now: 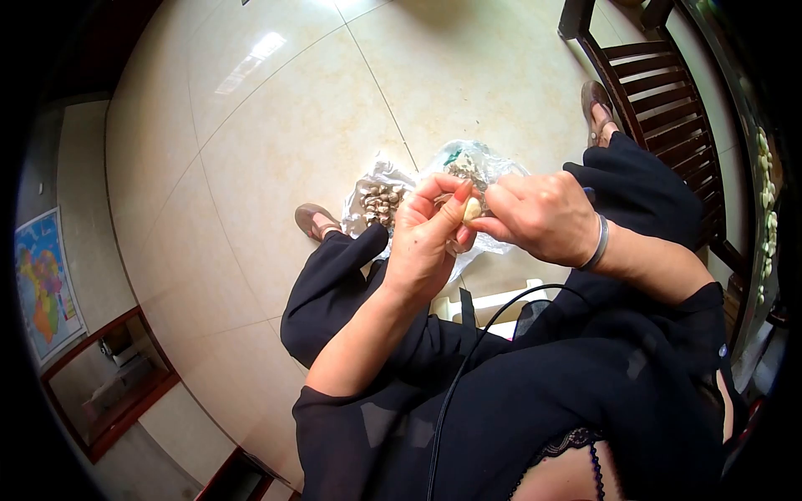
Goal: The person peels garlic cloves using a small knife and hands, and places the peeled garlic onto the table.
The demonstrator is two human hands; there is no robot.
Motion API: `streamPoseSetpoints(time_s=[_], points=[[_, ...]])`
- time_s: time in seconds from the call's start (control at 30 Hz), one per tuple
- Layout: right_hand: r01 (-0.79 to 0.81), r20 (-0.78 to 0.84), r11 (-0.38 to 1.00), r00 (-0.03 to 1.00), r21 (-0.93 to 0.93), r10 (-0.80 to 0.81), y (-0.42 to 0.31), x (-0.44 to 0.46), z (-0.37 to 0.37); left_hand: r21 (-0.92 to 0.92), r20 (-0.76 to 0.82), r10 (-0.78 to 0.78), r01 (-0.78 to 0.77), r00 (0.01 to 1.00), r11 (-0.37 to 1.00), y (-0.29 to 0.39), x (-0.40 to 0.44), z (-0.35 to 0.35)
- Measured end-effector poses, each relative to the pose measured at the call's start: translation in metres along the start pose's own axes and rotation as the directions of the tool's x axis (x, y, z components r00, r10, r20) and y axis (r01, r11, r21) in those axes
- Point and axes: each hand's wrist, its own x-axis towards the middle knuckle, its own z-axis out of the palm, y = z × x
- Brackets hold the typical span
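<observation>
A pale, cream-coloured garlic clove [473,209] is held up in front of me between both hands. My left hand [430,230] is closed, with thumb and fingertips pinching the clove from the left. From the right, my right hand [539,217] is closed too, its thumb and bent forefinger meeting at the clove. Below the hands on the floor, a white plastic bag [353,204] holds several brownish unpeeled cloves [380,205]. Beside it a clear plastic bag [499,159] with greyish scraps in it is partly hidden behind my hands.
A dark slatted wooden chair [668,108] stands at the right. Past it, a row of pale pieces [766,217] lies along a dark edge. A black cable [468,355] runs across my lap. A white stool or box edge [497,299] shows between my legs, above the tiled floor [284,167].
</observation>
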Motion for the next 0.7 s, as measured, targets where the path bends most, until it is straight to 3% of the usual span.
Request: streamPoseSetpoints(time_s=[0.27, 0.37, 0.7], points=[[0.118, -0.098, 0.991, 0.987, -0.065, -0.124, -0.0009, 0.0012, -0.0016, -0.059, -0.025, -0.002, 0.001, 1.0, 0.998, 0.003, 0.002, -0.0013], [0.119, -0.149, 0.993, 0.982, -0.01, -0.119, 0.0003, 0.0026, -0.0034, -0.068, 0.0, 0.029, -0.029, 1.0, 0.997, 0.0041, 0.0031, -0.0036], [0.006, -0.057, 0.99, 0.998, 0.144, 0.002, 0.0056, -0.0001, -0.0008, -0.076, -0.011, 0.026, -0.027, 1.0, 0.997, 0.0054, 0.0024, -0.0046]])
